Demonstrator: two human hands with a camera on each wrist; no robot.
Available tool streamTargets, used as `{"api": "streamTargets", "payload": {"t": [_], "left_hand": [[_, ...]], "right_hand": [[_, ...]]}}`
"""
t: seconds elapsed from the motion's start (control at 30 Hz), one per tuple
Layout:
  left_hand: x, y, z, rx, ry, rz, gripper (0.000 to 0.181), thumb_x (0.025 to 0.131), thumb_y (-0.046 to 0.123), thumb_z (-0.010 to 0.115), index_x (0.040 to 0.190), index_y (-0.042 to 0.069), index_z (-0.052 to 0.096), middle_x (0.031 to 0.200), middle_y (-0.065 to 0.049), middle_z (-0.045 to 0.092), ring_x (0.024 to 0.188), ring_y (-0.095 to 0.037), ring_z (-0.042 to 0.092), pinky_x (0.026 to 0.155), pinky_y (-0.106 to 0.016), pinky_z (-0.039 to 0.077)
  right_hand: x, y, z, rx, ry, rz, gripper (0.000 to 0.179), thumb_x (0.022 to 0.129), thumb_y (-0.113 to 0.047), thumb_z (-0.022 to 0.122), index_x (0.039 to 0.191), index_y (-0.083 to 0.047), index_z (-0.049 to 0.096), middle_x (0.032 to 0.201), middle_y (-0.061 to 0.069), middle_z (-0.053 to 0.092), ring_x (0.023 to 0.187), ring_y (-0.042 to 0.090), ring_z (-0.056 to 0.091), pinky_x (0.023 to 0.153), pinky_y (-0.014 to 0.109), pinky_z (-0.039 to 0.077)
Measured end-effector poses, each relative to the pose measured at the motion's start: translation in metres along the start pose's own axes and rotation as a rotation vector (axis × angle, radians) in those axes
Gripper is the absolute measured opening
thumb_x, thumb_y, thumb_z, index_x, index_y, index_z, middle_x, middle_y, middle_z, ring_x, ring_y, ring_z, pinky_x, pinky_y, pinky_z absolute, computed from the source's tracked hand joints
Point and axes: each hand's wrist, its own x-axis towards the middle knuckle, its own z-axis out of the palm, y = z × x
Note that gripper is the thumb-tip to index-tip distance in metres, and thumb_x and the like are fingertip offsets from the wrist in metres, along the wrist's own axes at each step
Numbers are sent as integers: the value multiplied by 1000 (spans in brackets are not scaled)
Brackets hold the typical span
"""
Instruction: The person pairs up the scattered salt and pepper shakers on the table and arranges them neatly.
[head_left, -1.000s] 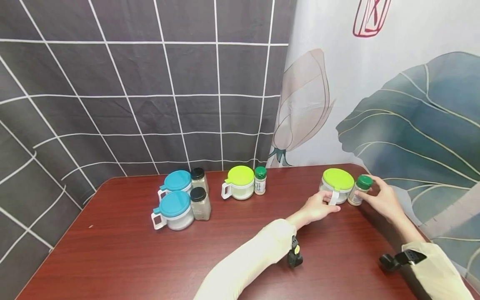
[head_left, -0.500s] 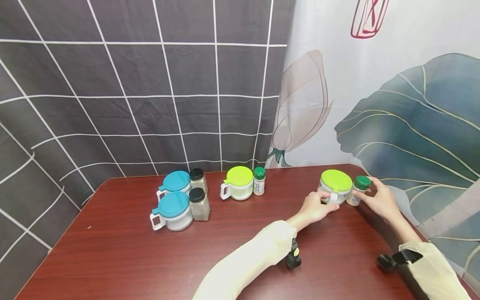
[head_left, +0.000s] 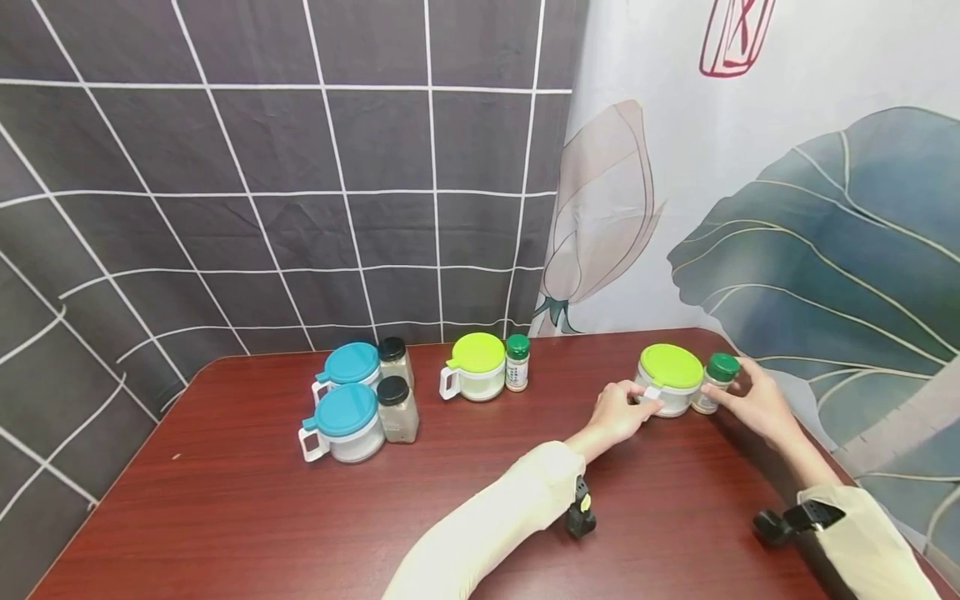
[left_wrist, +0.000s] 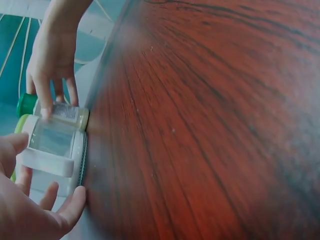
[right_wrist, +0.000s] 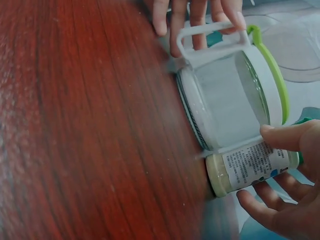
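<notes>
At the table's right end stands a round clear seasoning jar (head_left: 672, 368) with a lime-green lid and white handle. My left hand (head_left: 617, 414) pinches that handle (right_wrist: 215, 42), thumb on its upper corner in the right wrist view. Right beside the jar is a small spice bottle (head_left: 722, 367) with a green cap and a printed label (right_wrist: 255, 162). My right hand (head_left: 761, 406) holds this bottle from the right, thumb on one side and fingers on the other. Both containers stand upright with their sides close together.
Another lime-lidded jar (head_left: 478, 367) and green-capped bottle (head_left: 517, 367) stand at the back middle. Left of them are two blue-lidded jars (head_left: 348, 421) beside two black-capped shakers (head_left: 398, 412). A grey grid cloth (head_left: 262, 167) hangs behind the reddish wooden table (head_left: 300, 525).
The lime-lidded jar's handle has turned leftward with my left hand, which has shifted slightly left. The right hand stays on the spice bottle.
</notes>
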Motion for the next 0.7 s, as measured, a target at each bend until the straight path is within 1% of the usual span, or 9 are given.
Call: {"api": "streamTargets", "payload": {"t": [0.07,0.1,0.13,0.2,0.33,0.4,0.47,0.53,0.7], "left_hand": [[0,-2,0,-7,19,2,27,83,27,73,100,7,72,79,-1,67,79,-6,55,70,-13,40],[0,-3,0,-14,29,3,26,83,26,73,99,6,71,80,-3,67,78,-6,54,69,-14,39],[0,-4,0,-22,42,2,25,83,26,73,98,7,71,83,-4,67,79,-8,54,69,-14,39],[0,-5,0,-37,75,2,24,82,25,73,98,8,70,90,-5,68,81,-9,57,70,-14,40],[0,-5,3,-109,143,-11,21,81,21,74,99,10,69,97,-2,71,86,-9,67,74,-12,44],[1,-4,3,-135,168,-8,21,82,19,73,101,11,69,98,-1,73,85,-8,69,75,-13,47],[2,-4,4,-152,183,-4,21,83,17,73,102,11,70,96,-1,74,83,-7,70,75,-13,48],[3,-4,4,-150,193,6,21,83,17,73,103,11,71,94,-2,75,81,-6,71,75,-13,49],[5,-5,6,-165,206,3,19,83,17,73,102,11,73,91,-3,76,79,-4,70,73,-12,49]], "right_hand": [[0,0,-2,5,2,8,58,84,-18,72,127,10,45,114,36,57,88,11,58,64,9,37],[0,0,-2,8,5,12,58,84,-19,72,128,10,45,114,36,57,86,-1,54,64,9,37],[-1,-1,-3,16,8,15,58,85,-19,72,128,10,45,115,36,56,83,-9,49,64,8,36],[-1,-1,-4,23,20,15,58,85,-19,72,128,9,46,115,36,56,80,-23,34,64,6,35],[-2,-1,-4,30,36,4,58,84,-17,72,129,8,46,114,35,57,80,-25,34,65,5,35],[-2,-2,-4,34,39,0,58,84,-17,72,129,8,46,114,36,57,80,-25,35,65,4,35],[-3,-2,-3,47,40,-6,57,84,-15,72,129,8,46,114,36,57,80,-26,36,65,2,36],[-3,-2,-3,57,40,-12,57,84,-14,72,129,8,46,113,37,57,80,-26,37,64,2,36],[-5,-3,-4,67,37,-6,57,84,-14,72,130,8,45,114,36,57,81,-26,37,64,1,36]]}}
